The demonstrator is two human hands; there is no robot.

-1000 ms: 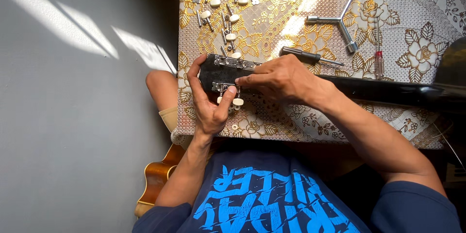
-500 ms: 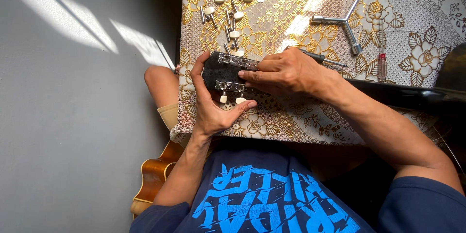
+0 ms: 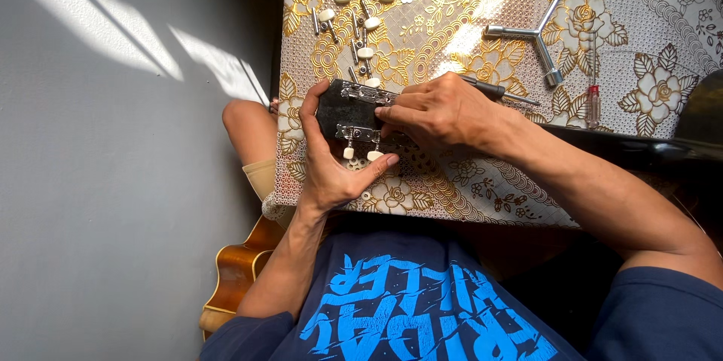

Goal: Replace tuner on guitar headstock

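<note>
The black guitar headstock (image 3: 348,111) lies flat near the left edge of the counter (image 3: 467,195), which is covered by a cloth with gold floral patterning. The neck runs from it to the right, under the right forearm.

The left hand (image 3: 331,165) cups the headstock from its end: the thumb rests against the upper edge, the palm wraps the tip, and the fingers curl beneath the lower edge, just below 2 white tuner buttons (image 3: 361,154). It is closed around the headstock in a loose grip.

The right hand (image 3: 440,112) lies over the headstock's neck end, fingers bent and pressed against the face between the 2 metal tuner strips (image 3: 367,93). Whether it pinches any small part cannot be told.

Loose tuning pegs with white buttons (image 3: 354,22) are scattered on the cloth above the headstock. A 3-armed metal wrench (image 3: 538,33) lies well apart, upper right. A small red-handled screwdriver (image 3: 593,97) lies near it. A dark-handled screwdriver (image 3: 493,91) sits just behind the right hand.
</note>
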